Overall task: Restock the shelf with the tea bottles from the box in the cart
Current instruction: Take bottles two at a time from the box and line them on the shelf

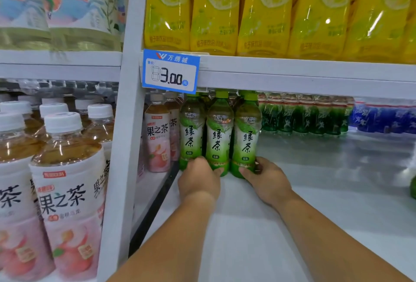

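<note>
Three green tea bottles stand upright in a row on the white shelf [247,225], with more green caps showing behind them. My left hand [199,180] wraps the bases of the left bottle [191,133] and the middle bottle [219,133]. My right hand [265,180] grips the base of the right bottle [246,135]. Both forearms reach in from the bottom of the view. The box and the cart are out of sight.
Peach tea bottles [157,140] stand just left of the green row, beyond a black divider [155,205]. Green soda bottles [301,115] and blue bottles [382,117] line the back right. A 3.00 price tag [171,71] hangs above. Yellow bottles [265,11] fill the upper shelf.
</note>
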### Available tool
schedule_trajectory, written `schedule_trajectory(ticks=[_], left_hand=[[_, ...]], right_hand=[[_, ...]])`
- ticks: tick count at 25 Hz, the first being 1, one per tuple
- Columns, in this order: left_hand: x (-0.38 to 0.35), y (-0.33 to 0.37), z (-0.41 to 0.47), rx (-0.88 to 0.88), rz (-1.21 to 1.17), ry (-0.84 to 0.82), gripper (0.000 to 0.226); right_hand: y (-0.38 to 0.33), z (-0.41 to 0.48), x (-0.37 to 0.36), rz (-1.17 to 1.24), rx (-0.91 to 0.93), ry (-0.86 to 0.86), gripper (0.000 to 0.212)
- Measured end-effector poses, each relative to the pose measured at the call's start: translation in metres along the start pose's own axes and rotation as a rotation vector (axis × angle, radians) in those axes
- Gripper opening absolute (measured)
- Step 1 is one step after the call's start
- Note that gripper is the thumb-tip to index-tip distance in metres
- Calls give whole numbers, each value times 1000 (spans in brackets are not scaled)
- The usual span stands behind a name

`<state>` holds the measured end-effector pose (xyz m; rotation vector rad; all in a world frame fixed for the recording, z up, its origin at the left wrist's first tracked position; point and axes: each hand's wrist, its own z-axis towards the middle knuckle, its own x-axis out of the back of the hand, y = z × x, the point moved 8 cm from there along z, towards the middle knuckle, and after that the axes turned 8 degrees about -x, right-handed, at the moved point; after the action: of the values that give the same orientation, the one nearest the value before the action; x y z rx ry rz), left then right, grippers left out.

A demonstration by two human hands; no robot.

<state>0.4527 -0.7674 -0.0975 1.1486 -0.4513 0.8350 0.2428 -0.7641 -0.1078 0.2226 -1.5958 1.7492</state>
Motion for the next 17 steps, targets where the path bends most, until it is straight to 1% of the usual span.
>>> schedule_trajectory(ticks=[5, 12, 17], left_hand=[[4, -1, -2, 46, -20, 10, 35], [2, -4, -1, 53, -63, -5, 41], [1, -4, -1, 46, -93, -14, 38]], right_hand=[[-1, 1, -2, -127, -19, 30, 37], [-4, -3, -3, -155, -4, 4, 41], [-6, -3, -1, -168, -13, -14, 41]])
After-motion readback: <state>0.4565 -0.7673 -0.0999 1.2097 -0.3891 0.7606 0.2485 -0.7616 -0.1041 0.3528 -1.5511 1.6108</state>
